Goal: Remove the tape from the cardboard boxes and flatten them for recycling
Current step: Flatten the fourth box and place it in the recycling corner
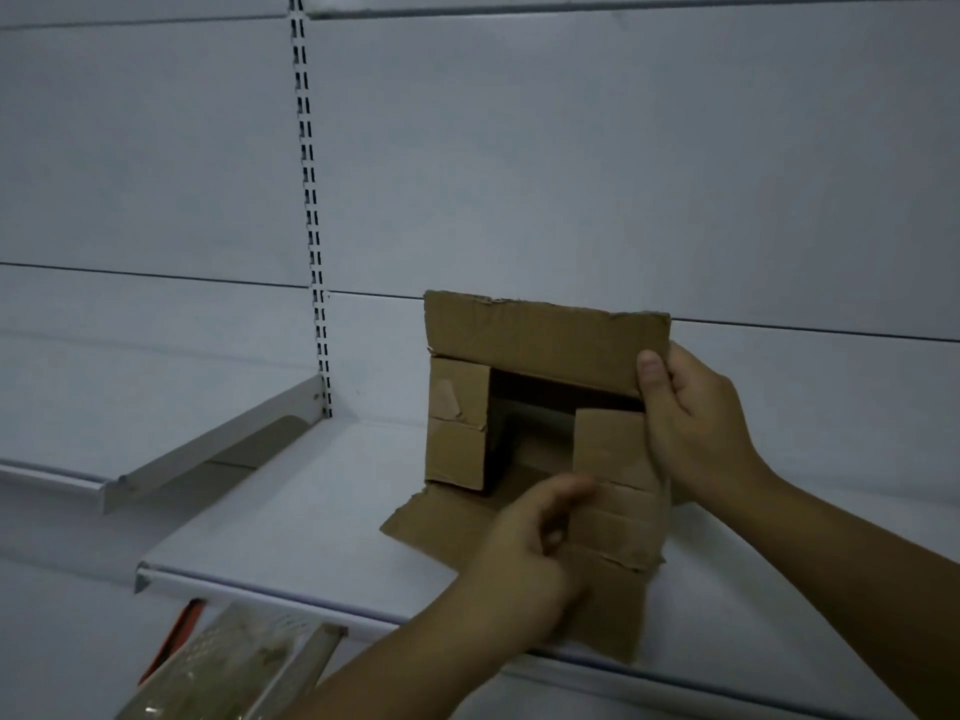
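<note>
The cardboard box (540, 335) stood on a white shelf (291, 511), toward 5 o'clock from the middle of the view. Its open end faced the person. The top flap stood upright, the bottom flap lay flat on the shelf toward 6 o'clock, and the two side flaps were folded partly inward. A patch of tape (444, 400) clung to the flap at the box's 9 o'clock side.

The right hand (696, 423) gripped the box at its 3 o'clock edge, thumb pressed on the front of the top flap and fingers wrapped behind. The left hand (524, 553) was blurred at the lower right flap, its fingers curled; whether they pinched anything could not be told.

Behind rose a white back panel (623, 148) with a slotted upright (311, 200) at 11 o'clock. A second shelf (156, 459) hung at 9 o'clock, and a perforated metal piece (228, 662) lay below at 7 o'clock.
</note>
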Tool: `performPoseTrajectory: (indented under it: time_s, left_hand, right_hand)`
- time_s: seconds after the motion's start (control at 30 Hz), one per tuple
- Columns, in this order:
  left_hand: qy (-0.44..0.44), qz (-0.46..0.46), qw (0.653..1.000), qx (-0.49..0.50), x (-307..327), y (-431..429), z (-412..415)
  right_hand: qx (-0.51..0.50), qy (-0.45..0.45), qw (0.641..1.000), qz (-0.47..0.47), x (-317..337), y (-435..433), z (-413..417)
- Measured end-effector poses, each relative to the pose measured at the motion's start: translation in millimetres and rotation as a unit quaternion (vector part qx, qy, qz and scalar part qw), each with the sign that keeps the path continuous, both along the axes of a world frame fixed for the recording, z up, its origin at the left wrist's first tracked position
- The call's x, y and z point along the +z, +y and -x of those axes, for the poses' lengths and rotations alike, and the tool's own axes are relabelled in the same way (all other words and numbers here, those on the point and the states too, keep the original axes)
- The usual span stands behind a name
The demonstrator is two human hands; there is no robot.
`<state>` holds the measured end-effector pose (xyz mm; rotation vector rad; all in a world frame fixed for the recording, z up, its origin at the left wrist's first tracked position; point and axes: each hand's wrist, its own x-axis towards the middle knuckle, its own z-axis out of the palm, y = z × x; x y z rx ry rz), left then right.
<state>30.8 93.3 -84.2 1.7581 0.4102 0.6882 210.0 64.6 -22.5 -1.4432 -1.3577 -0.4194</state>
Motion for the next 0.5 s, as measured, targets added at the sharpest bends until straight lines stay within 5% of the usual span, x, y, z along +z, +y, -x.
performPoseTrajectory:
  time_s: [0.17,0.23,0.27,0.33,0.43,0.5]
  left_hand:
    - [-0.066,0.069,0.994,-0.054,11,4,20]
    - [-0.112,0.014,0.980,0.162,16,20,24]
    - [-0.148,-0.032,0.944,0.295,18,33,27]
    - [-0.132,-0.095,0.901,0.402,21,52,30]
    - [-0.050,-0.012,0.950,0.307,19,74,28]
    - [-0.104,0.036,0.961,0.254,16,80,35]
  right_hand:
    - [0.036,0.031,0.999,-0.008,-4,-1,-1]
    - [0.051,0.020,0.998,0.018,-9,2,4]
    - [0.059,0.018,0.998,0.025,-12,3,8]
    - [0.082,0.019,0.996,0.024,-18,6,15]
    - [0.140,0.034,0.989,0.019,-22,8,22]
    - [0.178,0.034,0.983,0.041,-23,11,25]
